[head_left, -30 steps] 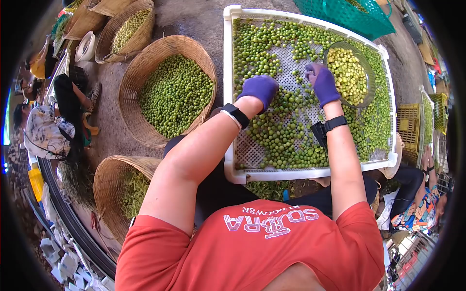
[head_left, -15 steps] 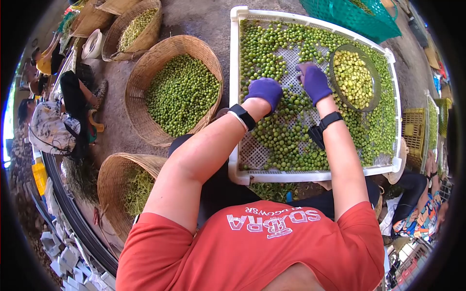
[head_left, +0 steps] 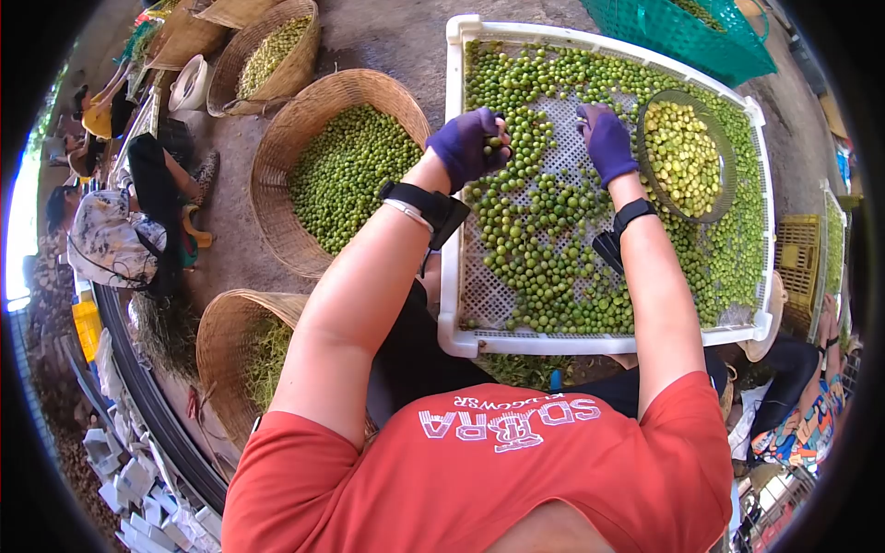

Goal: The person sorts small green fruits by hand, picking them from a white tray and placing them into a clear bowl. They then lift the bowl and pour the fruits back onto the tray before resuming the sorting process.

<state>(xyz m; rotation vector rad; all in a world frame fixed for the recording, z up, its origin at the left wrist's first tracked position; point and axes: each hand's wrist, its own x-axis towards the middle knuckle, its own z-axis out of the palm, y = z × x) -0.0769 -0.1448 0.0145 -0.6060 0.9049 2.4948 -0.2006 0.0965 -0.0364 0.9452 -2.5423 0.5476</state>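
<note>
My left hand [head_left: 470, 146], in a purple fingerless glove, is at the left rim of a white slatted tray [head_left: 464, 318]. Its fingers curl around several small round green fruits [head_left: 495, 147]. Over the tray, my right hand [head_left: 606, 143], gloved the same way, has its fingers bent together; what they hold, if anything, I cannot make out. Loose green fruits [head_left: 544, 276] cover much of the tray. Close to the right hand's right side, a mesh bowl [head_left: 728, 189] of paler yellow-green fruits [head_left: 680, 157] rests on them.
Left of the tray stands a wicker basket [head_left: 272, 175] full of green fruits. Another basket [head_left: 221, 341] with stems is nearer me, and one with paler fruits [head_left: 274, 55] farther off. A teal basket [head_left: 682, 37] stands behind the tray. Other people sit at both sides.
My left hand has moved left and up from the tray's middle to its left rim, now with green fruits in it. The right hand has moved slightly toward the bowl.
</note>
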